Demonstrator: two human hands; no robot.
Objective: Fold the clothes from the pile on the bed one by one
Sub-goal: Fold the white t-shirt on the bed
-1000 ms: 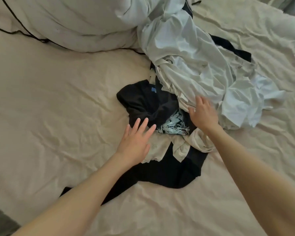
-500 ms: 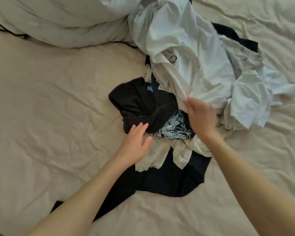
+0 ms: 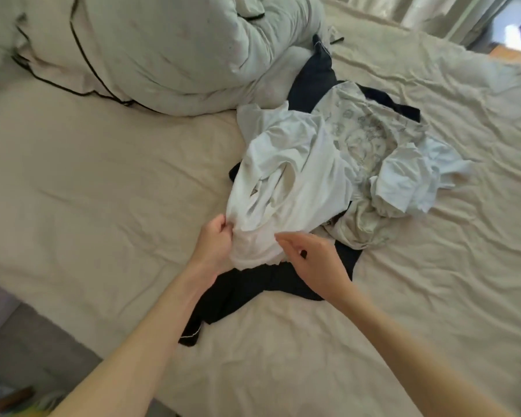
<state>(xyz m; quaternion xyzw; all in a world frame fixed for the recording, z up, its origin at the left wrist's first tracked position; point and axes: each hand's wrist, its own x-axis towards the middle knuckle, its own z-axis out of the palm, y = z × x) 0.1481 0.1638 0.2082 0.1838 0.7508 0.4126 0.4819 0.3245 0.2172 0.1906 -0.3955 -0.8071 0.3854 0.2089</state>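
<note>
Now your left hand [image 3: 215, 242] pinches the near-left edge of the white garment [image 3: 286, 188], fingers curled into the cloth at its lower corner. That garment lies bunched on top of the pile [image 3: 358, 164] in the middle of the bed [image 3: 103, 182], its bulk stretching up and to the right of your left hand. Your right hand [image 3: 310, 260] is just beside the garment's near-right edge, fingers loosely bent and pointing left toward the fabric, holding nothing that you can see. A black garment [image 3: 241, 293] spreads under both hands and trails toward you. A patterned beige piece [image 3: 364, 136] and a pale blue one [image 3: 409, 182] lie further right in the pile. A bundled duvet [image 3: 163, 52] sits behind.
</note>
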